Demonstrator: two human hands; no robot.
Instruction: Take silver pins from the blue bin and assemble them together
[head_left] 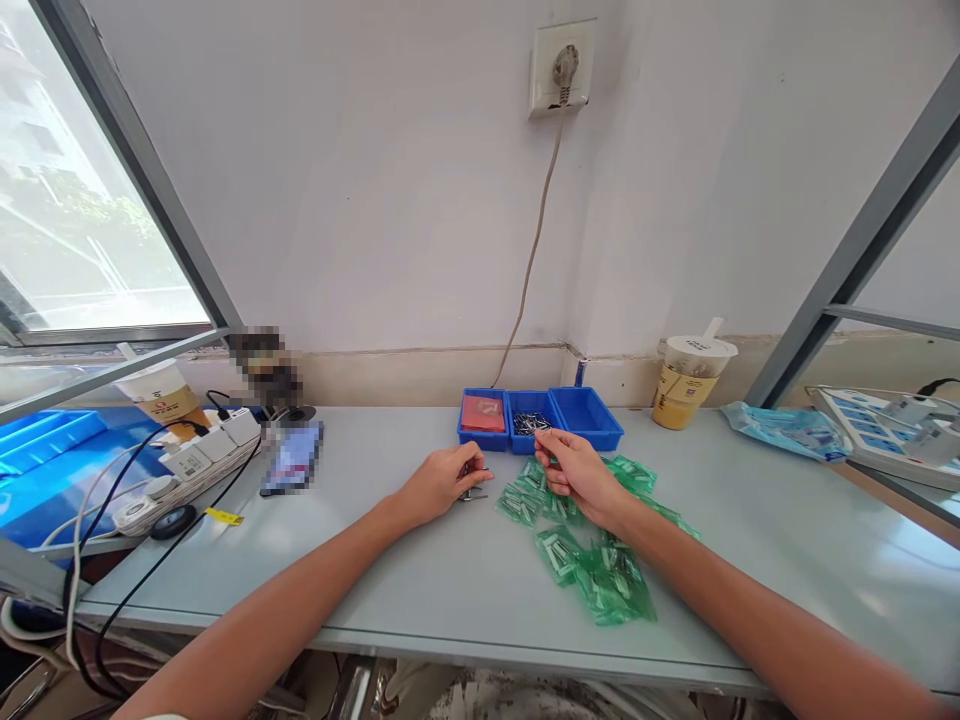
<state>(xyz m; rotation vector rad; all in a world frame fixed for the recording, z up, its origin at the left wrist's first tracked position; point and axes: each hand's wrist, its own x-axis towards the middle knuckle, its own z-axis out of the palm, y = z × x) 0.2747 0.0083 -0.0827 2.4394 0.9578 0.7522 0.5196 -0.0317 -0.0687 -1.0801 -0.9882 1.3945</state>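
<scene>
My left hand (441, 486) rests on the grey table with its fingers curled together. Small metal pieces that look like screws (474, 495) lie at its fingertips; whether any are inside the fingers is hidden. Just in front of the middle blue bin, my right hand (579, 476) is closed in a pinch, and what it holds is too small to make out. That middle bin (517, 443) contains many small metal screws (531, 423). Green plastic packets (619, 585) with metal pieces inside lie under and around my right hand and forearm.
Left of the screws, a blue bin (482, 442) holds red packets (482, 412); another blue bin (586, 418) stands right. A drink cup (690, 385) and a light-blue packet (784, 430) are farther right. At left are a phone (294, 457), power strip (199, 470) and cables.
</scene>
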